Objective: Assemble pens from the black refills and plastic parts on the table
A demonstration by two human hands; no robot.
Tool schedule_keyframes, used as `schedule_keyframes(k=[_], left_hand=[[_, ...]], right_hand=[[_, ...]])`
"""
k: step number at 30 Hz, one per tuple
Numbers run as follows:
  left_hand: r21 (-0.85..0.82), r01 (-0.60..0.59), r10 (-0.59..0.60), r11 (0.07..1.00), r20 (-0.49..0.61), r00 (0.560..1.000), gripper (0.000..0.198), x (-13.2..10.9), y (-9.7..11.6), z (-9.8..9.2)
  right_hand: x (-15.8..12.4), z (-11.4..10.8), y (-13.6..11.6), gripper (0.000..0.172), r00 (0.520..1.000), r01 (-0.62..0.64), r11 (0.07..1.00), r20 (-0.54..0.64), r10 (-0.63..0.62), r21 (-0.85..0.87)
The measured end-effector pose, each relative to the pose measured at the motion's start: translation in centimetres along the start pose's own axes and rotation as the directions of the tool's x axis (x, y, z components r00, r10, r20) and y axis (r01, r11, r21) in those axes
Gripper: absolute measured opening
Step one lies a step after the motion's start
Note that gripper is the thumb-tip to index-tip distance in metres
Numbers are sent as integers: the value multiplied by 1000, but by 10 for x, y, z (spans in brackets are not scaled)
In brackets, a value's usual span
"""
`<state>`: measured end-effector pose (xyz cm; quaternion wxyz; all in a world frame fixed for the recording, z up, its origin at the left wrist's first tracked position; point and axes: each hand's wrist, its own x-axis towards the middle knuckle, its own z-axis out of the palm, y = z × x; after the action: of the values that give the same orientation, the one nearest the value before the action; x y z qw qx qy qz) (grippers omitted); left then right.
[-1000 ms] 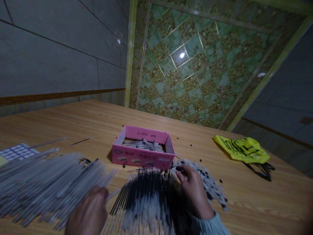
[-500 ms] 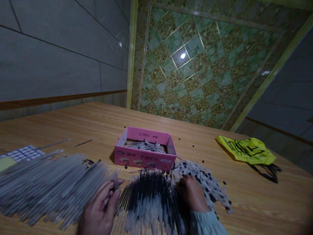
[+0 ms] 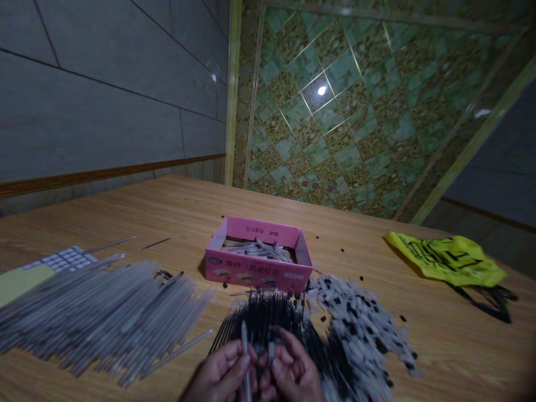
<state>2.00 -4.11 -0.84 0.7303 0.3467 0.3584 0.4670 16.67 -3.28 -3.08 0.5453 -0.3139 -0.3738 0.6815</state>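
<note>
Both hands meet at the bottom centre over a pile of black ink refills. My left hand pinches a clear pen tube that stands nearly upright. My right hand is closed on a small piece beside that tube; I cannot make out what it is. A large heap of clear pen tubes lies to the left. A heap of small white and black caps lies to the right. A pink cardboard box with several finished pens stands just beyond the refills.
The wooden table runs back to grey tiled walls. A yellow plastic bag with black handles lies at the right. A gridded sheet and yellow paper lie at the far left. Small black bits are scattered near the box.
My left hand left the tube heap with one clear tube and came to the centre. My right hand drew back from the cap heap to meet it.
</note>
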Motion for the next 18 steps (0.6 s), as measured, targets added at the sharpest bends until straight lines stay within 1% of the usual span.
schedule_keyframes(k=[2,6,10,14,18], left_hand=[[-29,15,-15,999,-10,1000,27,1,-1,-1],[-28,24,-25,999,-37,999,29,3,-4,-7],[-26,55,-57,998,-59,997,31,5,-8,-12],[-59,81,-83,995,-29,996,34,7,-11,-12],[-52,102,-102,993,-11,995,35,5,-8,-11]], right_hand=[[1,-6,6,59,1000,-19,998,-7,19,51],[0,-11,8,52,999,-37,993,-2,38,111],[-3,-9,12,45,999,-35,998,-16,36,57],[-4,-8,17,44,1000,6,1000,-8,-6,-12],[-4,-6,20,43,1000,-12,998,-14,11,-64]])
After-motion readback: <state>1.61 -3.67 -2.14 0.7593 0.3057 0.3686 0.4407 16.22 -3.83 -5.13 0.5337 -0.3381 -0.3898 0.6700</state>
